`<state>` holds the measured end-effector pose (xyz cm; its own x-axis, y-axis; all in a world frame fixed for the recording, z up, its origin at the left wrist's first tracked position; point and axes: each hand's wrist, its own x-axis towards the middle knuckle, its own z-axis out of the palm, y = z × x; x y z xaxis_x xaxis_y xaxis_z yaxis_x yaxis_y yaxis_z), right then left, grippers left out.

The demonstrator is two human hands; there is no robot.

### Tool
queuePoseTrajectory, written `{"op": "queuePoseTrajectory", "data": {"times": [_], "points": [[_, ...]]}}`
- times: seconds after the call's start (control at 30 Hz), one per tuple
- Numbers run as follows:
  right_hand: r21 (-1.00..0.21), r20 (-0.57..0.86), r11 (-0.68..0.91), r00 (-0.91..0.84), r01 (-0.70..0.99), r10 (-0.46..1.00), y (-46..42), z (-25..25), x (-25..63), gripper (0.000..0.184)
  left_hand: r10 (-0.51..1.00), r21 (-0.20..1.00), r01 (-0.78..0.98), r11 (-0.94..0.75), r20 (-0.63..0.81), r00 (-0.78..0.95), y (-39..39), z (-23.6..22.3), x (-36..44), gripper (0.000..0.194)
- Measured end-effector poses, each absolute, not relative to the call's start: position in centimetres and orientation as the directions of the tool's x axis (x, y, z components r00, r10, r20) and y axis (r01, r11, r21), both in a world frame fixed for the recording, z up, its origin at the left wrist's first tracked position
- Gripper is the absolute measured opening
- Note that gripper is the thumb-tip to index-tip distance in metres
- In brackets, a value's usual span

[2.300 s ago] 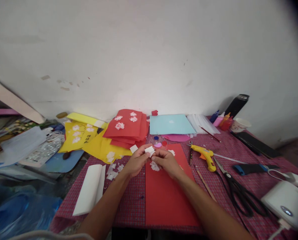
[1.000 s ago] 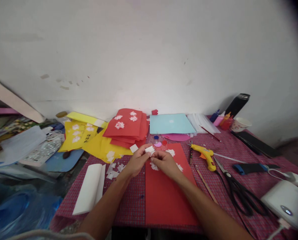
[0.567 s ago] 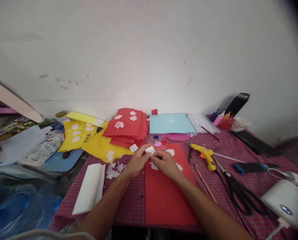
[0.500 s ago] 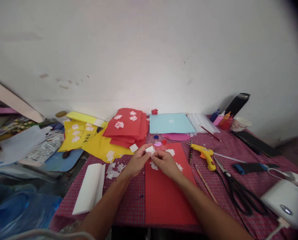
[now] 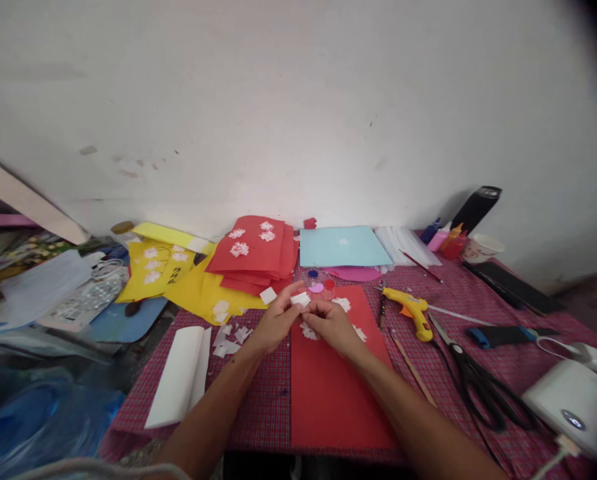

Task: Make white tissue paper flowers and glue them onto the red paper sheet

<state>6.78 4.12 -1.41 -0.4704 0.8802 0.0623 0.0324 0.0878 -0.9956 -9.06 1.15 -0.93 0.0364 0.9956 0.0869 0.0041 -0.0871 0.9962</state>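
My left hand pinches a small piece of white paper between thumb and fingers. On the paper's right edge, the fingertips of my right hand are closed as well. Both hands are above the upper left part of a red sheet. White ruffled paper flowers lie on that sheet, one of them just beyond my right hand and another beside its wrist. A third flower shows partly under my fingers. Past the hands sit small paint pots, among them a blue one.
Paper scraps and a folded white sheet lie left. Red cards with flowers and yellow sheets are behind. A yellow glue gun, black-handled scissors, a wooden stick and a white box stand right.
The fingers of my left hand have lifted and spread slightly around the white paper. Otherwise the hands and the things on the table keep their places.
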Motion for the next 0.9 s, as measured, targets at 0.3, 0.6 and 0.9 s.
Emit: {"op": "queuePoseTrajectory", "data": {"times": [0.3,0.6,0.9], "points": [[-0.995,0.061,0.091,-0.463,0.042,0.884,4.07,-1.25,6.65,0.019,0.991,0.987,0.093,-0.130,0.127,0.036,1.02,-0.39,-9.04,0.051],[-0.983,0.092,0.150,-0.419,0.109,0.903,3.85,-0.92,6.63,0.026,0.986,0.969,0.185,-0.165,0.166,0.009,1.01,-0.82,-9.04,0.051],[-0.989,0.099,0.134,-0.402,0.058,0.910,3.89,-1.14,6.59,0.027,0.984,0.971,0.158,-0.178,0.179,0.011,1.06,-0.89,-8.81,0.049]]}}
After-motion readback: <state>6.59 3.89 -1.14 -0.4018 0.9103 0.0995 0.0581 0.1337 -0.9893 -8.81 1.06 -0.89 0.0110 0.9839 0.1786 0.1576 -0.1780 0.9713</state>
